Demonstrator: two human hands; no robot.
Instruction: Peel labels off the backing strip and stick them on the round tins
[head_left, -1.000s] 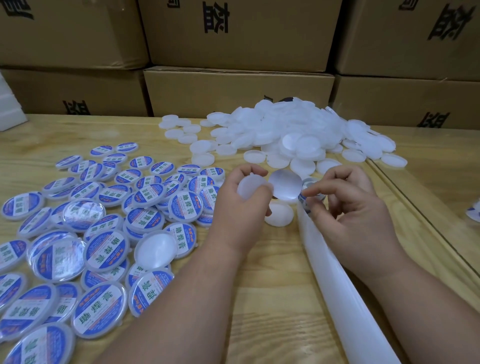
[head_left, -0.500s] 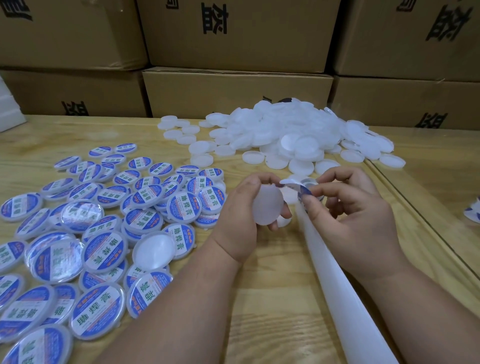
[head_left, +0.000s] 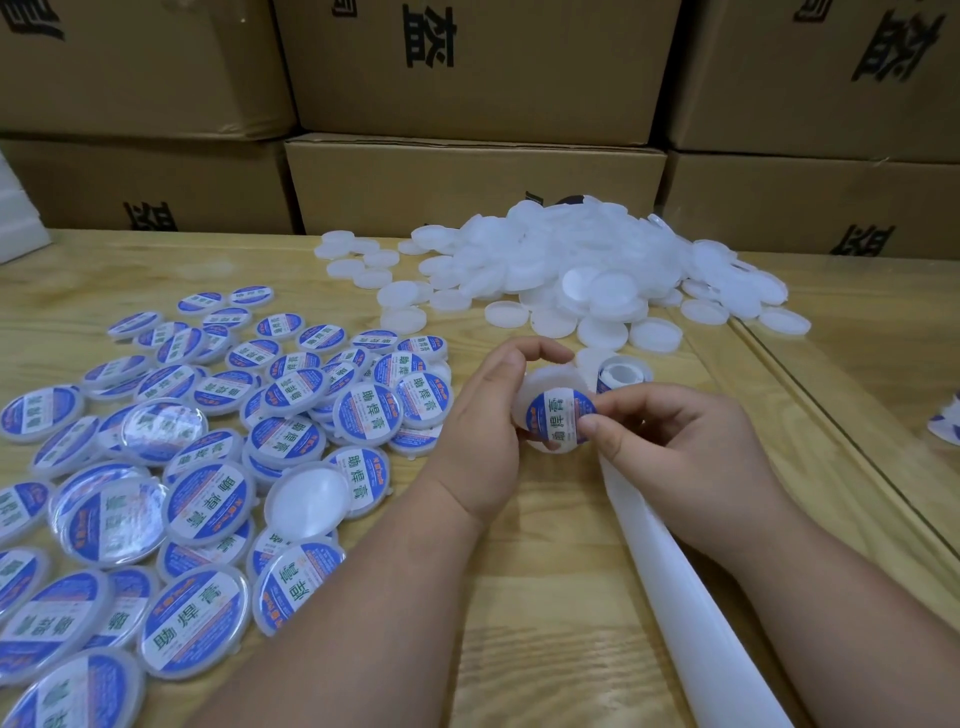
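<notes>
- Nearest you, the white backing strip (head_left: 691, 597) trails off the desk (head_left: 545, 623) edge toward your lap, passing under your right wrist; if your arm drags it, the roll (head_left: 621, 375) could be tugged out of place
- At your near left lie the labelled tins (head_left: 208, 499), a few overlapping, with one unlabelled white one (head_left: 309, 500) among them, which you could easily miss
- Your left hand (head_left: 485, 441) holds the round tin (head_left: 553, 410) upright, its fingers (head_left: 540, 349) curled over the top rim and the thumb hidden behind
- Your right hand (head_left: 670, 447) pinches the blue-and-white label (head_left: 558, 415) at its right edge, thumb on its face, the label lying against the tin's face
- The label looks set toward the lower right; press now and it may stick off-centre or crease, I judge
- Just beyond your fingers sits the roll, then the heap of plain tins (head_left: 597, 270), with cardboard boxes (head_left: 467, 176) behind
</notes>
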